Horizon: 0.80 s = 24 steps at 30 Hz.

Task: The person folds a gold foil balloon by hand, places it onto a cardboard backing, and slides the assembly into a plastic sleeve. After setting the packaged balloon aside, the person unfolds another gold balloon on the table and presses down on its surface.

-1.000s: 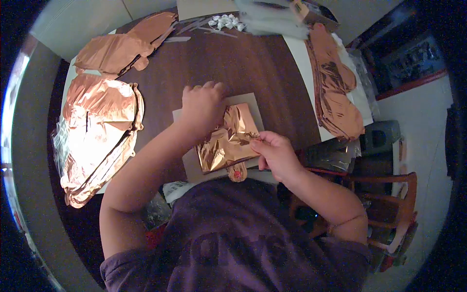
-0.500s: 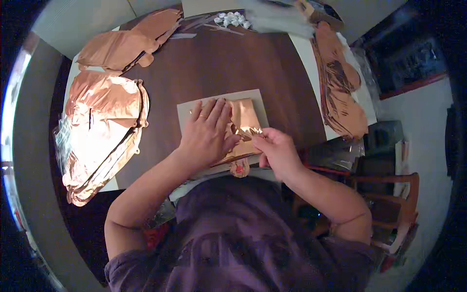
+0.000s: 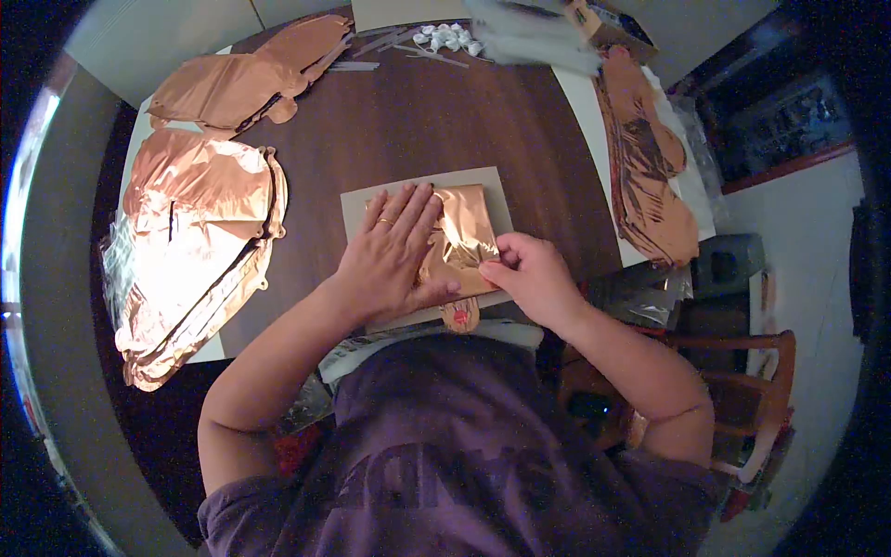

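Note:
A folded rose-gold foil balloon (image 3: 468,210) lies on a pale board (image 3: 353,206) near the table's front edge. My left hand (image 3: 388,251) rests flat on the foil's left half, fingers stretched out, a ring on one of them. At the foil's right edge, my right hand (image 3: 531,274) pinches it between thumb and fingers. A small rounded tab with a red mark (image 3: 459,316) sticks out below the fold. My left palm hides part of the foil.
Flat foil balloons (image 3: 200,200) are stacked at the left, with more foil (image 3: 223,93) behind them. Another foil stack (image 3: 645,158) lies along the right. At the back are small white bundles (image 3: 447,39), clear strips (image 3: 390,42) and clear plastic (image 3: 534,37). A wooden chair (image 3: 775,371) stands at right.
The crumpled foil between my hands now lies flatter. My right hand has shifted slightly, still pinching the right edge. My left hand stays pressed on the foil in nearly the same place.

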Each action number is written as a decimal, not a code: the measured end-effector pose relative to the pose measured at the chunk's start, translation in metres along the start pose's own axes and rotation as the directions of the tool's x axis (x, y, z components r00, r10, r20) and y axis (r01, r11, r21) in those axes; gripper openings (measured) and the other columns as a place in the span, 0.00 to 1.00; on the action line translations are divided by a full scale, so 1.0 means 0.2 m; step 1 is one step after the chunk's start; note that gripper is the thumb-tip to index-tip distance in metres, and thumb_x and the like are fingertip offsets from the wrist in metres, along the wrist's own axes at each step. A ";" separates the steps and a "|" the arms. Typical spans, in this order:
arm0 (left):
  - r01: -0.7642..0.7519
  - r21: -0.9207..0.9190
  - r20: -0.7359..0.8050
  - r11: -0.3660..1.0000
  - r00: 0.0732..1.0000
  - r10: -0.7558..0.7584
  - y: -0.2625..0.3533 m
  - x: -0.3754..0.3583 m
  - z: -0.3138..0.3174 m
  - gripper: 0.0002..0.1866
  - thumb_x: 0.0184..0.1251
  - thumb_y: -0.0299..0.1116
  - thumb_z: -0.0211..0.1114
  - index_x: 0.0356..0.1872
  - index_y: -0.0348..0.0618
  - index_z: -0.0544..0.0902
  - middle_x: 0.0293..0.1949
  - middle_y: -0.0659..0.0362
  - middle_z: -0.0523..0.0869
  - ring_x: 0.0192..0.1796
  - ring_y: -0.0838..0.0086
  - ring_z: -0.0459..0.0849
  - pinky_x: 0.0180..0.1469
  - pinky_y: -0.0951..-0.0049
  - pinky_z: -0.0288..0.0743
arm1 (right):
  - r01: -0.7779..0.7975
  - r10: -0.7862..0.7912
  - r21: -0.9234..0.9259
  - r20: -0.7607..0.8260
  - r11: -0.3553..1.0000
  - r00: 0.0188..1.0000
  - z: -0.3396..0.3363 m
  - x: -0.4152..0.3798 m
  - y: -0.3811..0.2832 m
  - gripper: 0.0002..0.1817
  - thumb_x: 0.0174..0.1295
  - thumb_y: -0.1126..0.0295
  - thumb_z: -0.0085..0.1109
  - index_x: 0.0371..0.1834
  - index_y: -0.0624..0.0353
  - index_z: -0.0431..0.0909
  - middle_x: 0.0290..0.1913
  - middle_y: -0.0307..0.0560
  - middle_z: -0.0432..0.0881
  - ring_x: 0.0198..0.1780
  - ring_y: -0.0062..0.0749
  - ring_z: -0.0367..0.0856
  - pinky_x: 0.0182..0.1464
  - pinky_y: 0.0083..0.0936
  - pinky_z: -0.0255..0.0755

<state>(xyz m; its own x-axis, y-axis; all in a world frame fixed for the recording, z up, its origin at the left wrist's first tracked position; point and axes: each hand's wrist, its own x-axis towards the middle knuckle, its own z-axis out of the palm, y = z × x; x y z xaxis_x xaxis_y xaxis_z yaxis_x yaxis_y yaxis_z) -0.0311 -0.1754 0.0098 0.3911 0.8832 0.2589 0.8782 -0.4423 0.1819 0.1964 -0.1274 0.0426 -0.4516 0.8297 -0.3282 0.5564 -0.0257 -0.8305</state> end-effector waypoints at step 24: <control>0.044 -0.061 0.073 0.997 0.997 -0.039 -0.01 0.03 -0.04 0.54 0.58 0.68 0.60 0.73 0.30 0.57 0.73 0.41 0.63 0.76 0.50 0.59 0.77 0.47 0.43 | 0.072 -0.113 -0.283 -0.134 0.956 0.984 0.04 -0.04 0.01 0.32 0.55 0.66 0.70 0.63 0.55 0.68 0.28 0.45 0.82 0.30 0.41 0.83 0.35 0.39 0.76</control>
<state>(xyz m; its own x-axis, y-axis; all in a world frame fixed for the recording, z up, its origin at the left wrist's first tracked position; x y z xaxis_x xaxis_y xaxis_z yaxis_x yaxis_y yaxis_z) -0.0331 -0.1703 0.0185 0.3753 0.9089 0.1816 0.8762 -0.4118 0.2504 0.1961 -0.1379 0.0399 -0.4143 0.8944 -0.1685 0.6974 0.1930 -0.6902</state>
